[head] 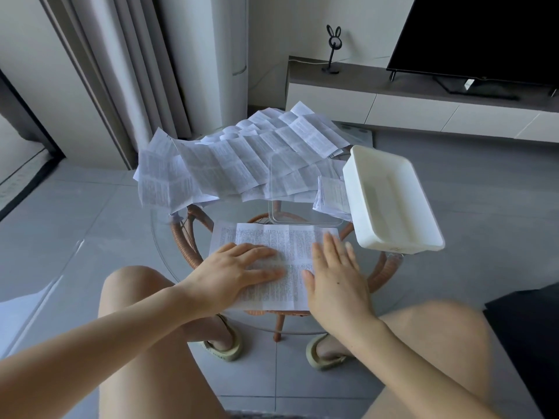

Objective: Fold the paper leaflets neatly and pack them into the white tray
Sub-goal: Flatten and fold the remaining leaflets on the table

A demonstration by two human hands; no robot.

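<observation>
Head view: I see a round glass table (230, 213) with twisty brown cane legs (184, 246).
Leaflet (272, 240): thin white paper full of tiny grey print, with straight fold lines. It lies flat on the glass, close to the near edge.
Left hand (239, 273): flat and wide open, fingers straight. It presses down on the left and middle of the leaflet.
Right hand (335, 279): also open, fingers straight and close together. It rests on the right part of the same leaflet.
Grip: I see both hands only pressing, not pinching or curling round the paper.
Paper pile (242, 158): lots more leaflets, opened out and crinkly, spread like a fan over the far side of the table. Some hang over the left edge.
Small stack (331, 192): a few folded leaflets, just beside the tray's left wall.
White tray (393, 246): smooth plastic, a rectangle with round corners. It sits at the right side of the table, near my right hand but not touching it.
Clear box (302, 220): see-through plastic, just behind the flat leaflet.
</observation>
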